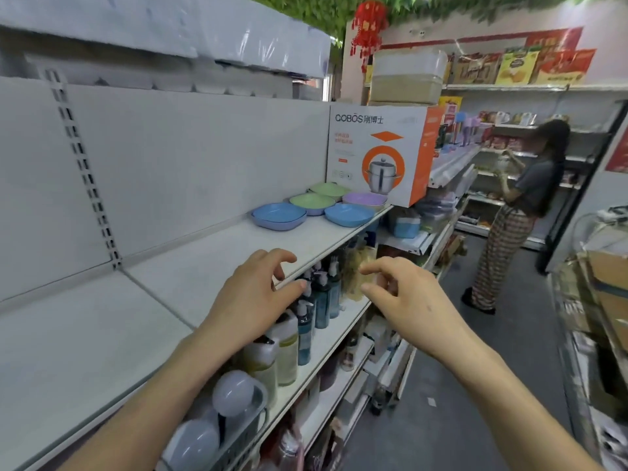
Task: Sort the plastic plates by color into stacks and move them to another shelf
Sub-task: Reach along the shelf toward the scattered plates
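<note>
Plastic plates sit at the far end of the white shelf (210, 263): a blue plate (278, 215) on the left, another blue plate (348, 214) at the front edge, a green plate (312, 200) on a purple one, a second green plate (329, 189) behind it, and a purple plate (365, 199) on the right. My left hand (253, 300) reaches forward over the shelf's front edge, fingers loosely curled and empty. My right hand (407, 300) hovers beside it over the aisle, fingers loosely curled and holding nothing. Both hands are well short of the plates.
A white and orange cookware box (380, 154) stands on the shelf just behind the plates. Bottles (316, 300) fill the lower shelf under my hands. A person (523, 212) stands down the aisle at other shelves. Cardboard boxes (605, 300) line the right side.
</note>
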Demonstrator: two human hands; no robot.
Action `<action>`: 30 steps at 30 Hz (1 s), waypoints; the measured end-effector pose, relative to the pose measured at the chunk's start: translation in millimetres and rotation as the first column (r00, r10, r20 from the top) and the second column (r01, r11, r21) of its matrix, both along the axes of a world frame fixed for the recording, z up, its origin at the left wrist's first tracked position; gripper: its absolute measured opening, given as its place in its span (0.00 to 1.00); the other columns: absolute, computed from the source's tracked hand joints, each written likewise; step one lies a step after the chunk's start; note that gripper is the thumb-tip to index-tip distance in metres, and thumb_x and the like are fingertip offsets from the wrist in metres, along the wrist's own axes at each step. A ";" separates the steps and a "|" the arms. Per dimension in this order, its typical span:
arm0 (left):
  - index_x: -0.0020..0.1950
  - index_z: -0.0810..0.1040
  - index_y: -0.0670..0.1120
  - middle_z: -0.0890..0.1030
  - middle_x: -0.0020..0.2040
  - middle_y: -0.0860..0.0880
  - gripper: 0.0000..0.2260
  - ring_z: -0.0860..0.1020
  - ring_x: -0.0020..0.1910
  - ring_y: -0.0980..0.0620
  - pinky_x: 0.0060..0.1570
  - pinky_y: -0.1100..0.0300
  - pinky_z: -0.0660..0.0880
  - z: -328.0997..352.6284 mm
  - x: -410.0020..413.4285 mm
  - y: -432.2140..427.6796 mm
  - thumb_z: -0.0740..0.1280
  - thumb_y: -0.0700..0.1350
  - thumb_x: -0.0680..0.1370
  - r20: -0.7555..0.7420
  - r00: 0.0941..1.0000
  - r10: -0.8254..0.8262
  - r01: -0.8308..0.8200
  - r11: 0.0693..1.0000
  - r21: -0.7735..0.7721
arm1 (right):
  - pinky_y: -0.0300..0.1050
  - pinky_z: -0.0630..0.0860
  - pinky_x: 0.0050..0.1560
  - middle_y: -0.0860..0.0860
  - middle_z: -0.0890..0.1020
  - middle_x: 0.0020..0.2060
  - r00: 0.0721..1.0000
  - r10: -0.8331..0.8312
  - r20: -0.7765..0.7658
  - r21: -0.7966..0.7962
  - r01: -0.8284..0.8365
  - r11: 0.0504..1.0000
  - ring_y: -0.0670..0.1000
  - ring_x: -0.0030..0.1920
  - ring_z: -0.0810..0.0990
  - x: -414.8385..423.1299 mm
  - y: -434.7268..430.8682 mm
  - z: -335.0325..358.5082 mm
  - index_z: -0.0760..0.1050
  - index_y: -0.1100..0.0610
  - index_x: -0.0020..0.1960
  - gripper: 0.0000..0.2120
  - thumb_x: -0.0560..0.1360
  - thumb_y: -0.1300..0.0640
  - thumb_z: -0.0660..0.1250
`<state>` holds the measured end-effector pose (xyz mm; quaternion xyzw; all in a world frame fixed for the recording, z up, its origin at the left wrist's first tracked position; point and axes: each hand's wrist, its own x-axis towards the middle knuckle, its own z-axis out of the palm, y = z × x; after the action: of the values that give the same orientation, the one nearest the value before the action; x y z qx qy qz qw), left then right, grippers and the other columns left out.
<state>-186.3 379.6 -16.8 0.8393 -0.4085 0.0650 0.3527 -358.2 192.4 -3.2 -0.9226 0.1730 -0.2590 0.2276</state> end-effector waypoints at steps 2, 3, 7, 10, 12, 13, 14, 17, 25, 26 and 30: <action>0.68 0.73 0.61 0.74 0.52 0.59 0.20 0.76 0.46 0.60 0.52 0.53 0.77 -1.7 10.9 -26.0 0.67 0.62 0.78 0.005 1.000 0.018 -0.019 0.999 0.027 | 0.41 0.74 0.47 0.44 0.77 0.45 1.000 0.003 -0.005 0.003 -0.003 1.000 0.43 0.44 0.76 13.7 -29.4 -4.1 0.78 0.44 0.60 0.09 0.81 0.50 0.66; 0.69 0.72 0.61 0.74 0.52 0.59 0.20 0.76 0.45 0.60 0.52 0.53 0.77 -2.6 16.2 -38.0 0.67 0.62 0.78 0.010 0.999 0.034 -0.034 0.999 0.041 | 0.41 0.75 0.47 0.44 0.77 0.44 1.000 0.006 -0.002 0.004 -0.006 1.000 0.43 0.44 0.76 22.4 -44.1 -5.4 0.78 0.44 0.59 0.08 0.81 0.50 0.66; 0.69 0.72 0.61 0.74 0.52 0.60 0.20 0.77 0.44 0.60 0.52 0.53 0.78 -4.0 36.4 -77.0 0.67 0.63 0.78 0.021 0.992 0.121 -0.122 0.991 0.061 | 0.43 0.75 0.47 0.44 0.78 0.44 0.997 0.078 0.006 0.004 -0.078 0.997 0.43 0.45 0.76 63.4 -97.9 -8.5 0.78 0.45 0.59 0.08 0.80 0.50 0.66; 0.68 0.72 0.60 0.75 0.52 0.59 0.20 0.77 0.45 0.60 0.54 0.52 0.78 -3.3 48.5 -99.4 0.68 0.62 0.78 0.018 0.974 0.227 -0.228 0.973 0.045 | 0.42 0.74 0.44 0.44 0.78 0.42 0.987 0.161 0.008 0.012 -0.161 0.987 0.43 0.43 0.76 93.2 -134.9 -9.0 0.79 0.45 0.58 0.08 0.79 0.50 0.67; 0.67 0.73 0.60 0.75 0.52 0.59 0.19 0.77 0.45 0.59 0.54 0.53 0.77 -3.7 54.7 -112.9 0.68 0.61 0.78 0.003 0.954 0.301 -0.301 0.953 0.025 | 0.40 0.72 0.43 0.43 0.78 0.41 0.976 0.218 0.007 0.010 -0.218 0.976 0.42 0.43 0.76 110.5 -160.2 -7.1 0.79 0.45 0.58 0.08 0.79 0.50 0.68; 0.67 0.73 0.60 0.75 0.52 0.59 0.19 0.77 0.45 0.59 0.54 0.53 0.77 -3.8 56.5 -119.2 0.68 0.61 0.77 -0.009 0.943 0.333 -0.333 0.943 0.016 | 0.39 0.72 0.43 0.43 0.79 0.41 0.970 0.244 0.007 0.014 -0.244 0.970 0.42 0.43 0.76 119.0 -172.5 -5.3 0.79 0.45 0.58 0.09 0.79 0.50 0.68; 0.67 0.73 0.60 0.75 0.52 0.59 0.19 0.77 0.45 0.59 0.54 0.53 0.77 -4.2 57.8 -124.5 0.68 0.61 0.77 -0.017 0.932 0.362 -0.362 0.932 0.011 | 0.39 0.73 0.44 0.44 0.79 0.40 0.963 0.269 0.006 0.020 -0.269 0.963 0.42 0.43 0.77 127.0 -184.0 -3.0 0.80 0.45 0.59 0.09 0.79 0.51 0.68; 0.67 0.73 0.61 0.75 0.52 0.59 0.18 0.77 0.45 0.59 0.54 0.52 0.77 -5.4 60.2 -136.8 0.68 0.61 0.78 -0.029 0.892 0.452 -0.452 0.892 0.012 | 0.41 0.73 0.45 0.42 0.79 0.42 0.940 0.342 -0.006 0.027 -0.342 0.939 0.42 0.43 0.78 153.8 -212.4 3.5 0.79 0.45 0.59 0.09 0.79 0.50 0.68; 0.68 0.73 0.59 0.75 0.52 0.59 0.19 0.77 0.45 0.60 0.53 0.53 0.77 -7.6 82.2 -148.1 0.68 0.60 0.78 -0.033 0.791 0.611 -0.610 0.792 0.023 | 0.35 0.69 0.41 0.42 0.78 0.45 0.871 0.492 -0.010 0.034 -0.491 0.870 0.43 0.44 0.78 222.9 -244.0 0.0 0.78 0.43 0.58 0.08 0.80 0.49 0.66; 0.68 0.73 0.59 0.75 0.52 0.59 0.19 0.77 0.46 0.60 0.53 0.54 0.76 -7.4 87.7 -149.0 0.68 0.60 0.78 -0.031 0.786 0.618 -0.618 0.786 0.020 | 0.35 0.69 0.41 0.42 0.78 0.45 0.867 0.498 -0.008 0.035 -0.497 0.867 0.43 0.44 0.78 231.6 -245.8 0.1 0.78 0.44 0.58 0.08 0.80 0.49 0.67; 0.69 0.72 0.60 0.74 0.52 0.59 0.20 0.76 0.46 0.59 0.52 0.55 0.76 -3.1 112.2 -151.1 0.68 0.60 0.78 -0.008 0.773 0.634 -0.634 0.773 0.025 | 0.32 0.68 0.42 0.42 0.79 0.44 0.856 0.517 -0.006 0.020 -0.517 0.856 0.42 0.45 0.78 267.8 -247.5 5.9 0.80 0.47 0.58 0.08 0.80 0.51 0.68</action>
<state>-74.0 228.5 -19.9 0.9320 -0.0997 0.1690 0.3047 -90.3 -55.1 2.7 -0.9345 -0.0774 -0.1818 0.2961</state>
